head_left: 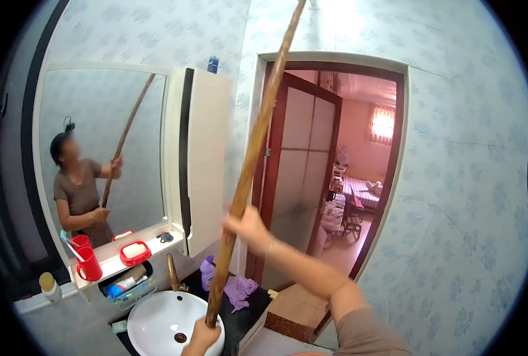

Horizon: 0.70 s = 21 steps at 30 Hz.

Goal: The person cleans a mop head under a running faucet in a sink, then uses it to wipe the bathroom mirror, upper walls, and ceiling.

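Note:
A long wooden pole (255,148) rises at a slant from above the sink toward the top of the view, where its far end passes out of frame. My right hand (249,228) is wrapped round the middle of the pole, its arm reaching in from the lower right. Lower down, my left hand (202,337) grips the pole close to its bottom end, over the rim of the white sink (157,314). The mirror (104,148) on the left reflects a person holding the same pole with both hands.
Below the mirror, a shelf holds a red cup (89,264) with toothbrushes and a red soap dish (134,253). A purple bottle (207,273) and purple cloth (240,291) lie by the brass faucet (172,274). A white cabinet (207,160) flanks a doorway with an open door (296,178).

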Each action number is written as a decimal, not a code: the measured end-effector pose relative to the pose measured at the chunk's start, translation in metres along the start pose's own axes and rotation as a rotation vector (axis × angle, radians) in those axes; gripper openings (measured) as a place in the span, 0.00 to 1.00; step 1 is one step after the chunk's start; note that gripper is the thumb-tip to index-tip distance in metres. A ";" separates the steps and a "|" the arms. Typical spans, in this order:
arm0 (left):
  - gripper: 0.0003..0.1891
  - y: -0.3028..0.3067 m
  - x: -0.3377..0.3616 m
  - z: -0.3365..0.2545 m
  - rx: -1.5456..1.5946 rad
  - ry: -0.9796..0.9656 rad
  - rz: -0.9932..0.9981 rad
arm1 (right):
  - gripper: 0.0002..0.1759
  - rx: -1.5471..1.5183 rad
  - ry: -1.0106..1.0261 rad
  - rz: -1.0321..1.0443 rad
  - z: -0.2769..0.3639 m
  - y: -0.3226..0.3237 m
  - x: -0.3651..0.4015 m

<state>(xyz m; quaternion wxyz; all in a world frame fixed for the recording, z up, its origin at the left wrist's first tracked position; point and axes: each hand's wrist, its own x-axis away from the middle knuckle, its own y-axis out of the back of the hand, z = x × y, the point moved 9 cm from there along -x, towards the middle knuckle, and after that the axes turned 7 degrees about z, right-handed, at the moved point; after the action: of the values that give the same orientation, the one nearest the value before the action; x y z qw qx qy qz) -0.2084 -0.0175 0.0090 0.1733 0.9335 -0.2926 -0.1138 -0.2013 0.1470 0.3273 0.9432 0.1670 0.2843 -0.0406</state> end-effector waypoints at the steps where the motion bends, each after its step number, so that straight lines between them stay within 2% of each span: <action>1: 0.08 0.007 -0.019 -0.047 -0.023 -0.066 0.000 | 0.20 0.009 0.058 -0.017 0.033 0.021 -0.022; 2: 0.07 0.012 -0.038 -0.084 0.063 -0.164 -0.005 | 0.23 -0.003 0.082 -0.030 0.057 0.044 -0.045; 3: 0.06 0.018 -0.042 -0.139 0.132 -0.154 0.058 | 0.24 -0.051 0.152 -0.039 0.082 0.065 -0.067; 4: 0.07 0.020 -0.054 -0.174 0.194 -0.192 0.097 | 0.21 -0.051 0.186 -0.107 0.108 0.084 -0.082; 5: 0.08 0.022 -0.067 -0.203 0.210 -0.255 0.097 | 0.09 -0.061 0.296 -0.145 0.134 0.101 -0.095; 6: 0.09 0.026 -0.069 -0.233 0.157 -0.177 0.098 | 0.08 -0.065 0.276 -0.185 0.149 0.119 -0.111; 7: 0.08 0.025 -0.072 -0.257 0.217 -0.206 0.123 | 0.09 0.005 0.299 -0.229 0.164 0.135 -0.119; 9: 0.08 0.016 -0.086 -0.269 0.248 -0.252 0.134 | 0.09 0.026 0.294 -0.271 0.179 0.150 -0.119; 12: 0.07 -0.012 -0.097 -0.241 0.194 -0.256 0.148 | 0.09 0.051 0.285 -0.254 0.154 0.154 -0.101; 14: 0.06 -0.019 -0.070 -0.220 0.105 -0.191 0.119 | 0.10 0.074 0.234 -0.247 0.119 0.141 -0.074; 15: 0.07 -0.028 -0.070 -0.190 0.051 -0.347 0.063 | 0.12 0.089 0.185 -0.256 0.096 0.130 -0.054; 16: 0.07 -0.038 -0.062 -0.150 0.107 -0.220 0.096 | 0.15 0.088 0.137 -0.223 0.075 0.111 -0.031; 17: 0.05 -0.051 -0.057 -0.103 0.095 -0.234 0.112 | 0.19 0.103 0.077 -0.177 0.051 0.093 -0.008; 18: 0.06 -0.052 -0.041 -0.070 0.017 -0.261 0.044 | 0.21 0.112 0.083 -0.177 0.023 0.075 0.015; 19: 0.09 -0.055 -0.019 -0.032 -0.103 -0.089 0.094 | 0.23 0.118 0.090 -0.178 -0.005 0.054 0.038; 20: 0.11 -0.056 0.006 0.008 -0.090 0.047 0.155 | 0.23 -0.056 -0.091 -0.124 -0.038 0.023 0.066; 21: 0.11 -0.063 0.019 0.062 -0.067 -0.048 0.098 | 0.21 -0.079 -0.131 -0.064 -0.056 -0.009 0.092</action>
<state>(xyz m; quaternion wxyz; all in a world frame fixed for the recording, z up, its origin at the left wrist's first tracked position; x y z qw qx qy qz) -0.1811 0.0038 -0.0740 0.2029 0.9087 -0.3380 -0.1370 -0.1552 0.1595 0.2304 0.9638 0.1176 0.2287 -0.0703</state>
